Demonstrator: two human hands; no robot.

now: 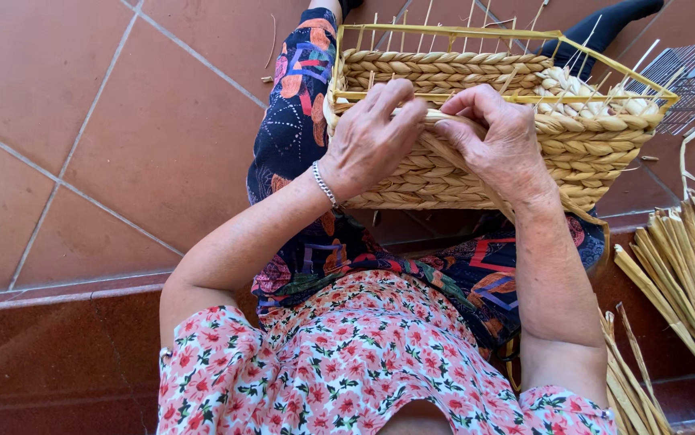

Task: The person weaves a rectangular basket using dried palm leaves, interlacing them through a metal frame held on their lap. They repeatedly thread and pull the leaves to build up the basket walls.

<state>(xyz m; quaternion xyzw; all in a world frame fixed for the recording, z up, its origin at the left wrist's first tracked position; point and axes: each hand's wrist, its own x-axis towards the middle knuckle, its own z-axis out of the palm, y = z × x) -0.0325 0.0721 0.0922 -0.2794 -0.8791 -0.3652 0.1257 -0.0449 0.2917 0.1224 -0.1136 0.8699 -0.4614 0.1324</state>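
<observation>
1. A half-woven rectangular basket (476,121) of braided straw rests on the seated person's lap, tipped so that its open top faces away from the camera. Its near wall is built up in rows of plaited rope wound around a yellow wire frame (452,32).

2. A flat straw strand (444,121) runs along the top row of the basket's near wall. Both hands are on it.

3. The left hand (372,133) lies over the near wall of the basket, fingers curled and closed down on the strand, pressing it against the weave. A bead bracelet (323,184) circles its wrist.

4. The right hand (496,137) sits just beside the left, fingers bent and pinched on the same strand where it meets the rim.

5. Progress, as I judge it: the lower rows of the basket's near and right walls are filled, while the upright stakes (428,16) stand bare above the weave, so the upper part and the finishing of the rim seem to remain.

6. To the right of the basket, a bundle of loose dried stalks (686,266) lies beside the person.

7. Below and left of the basket spreads a reddish tiled floor (106,137), with a darker step (57,354) nearer the camera.
</observation>
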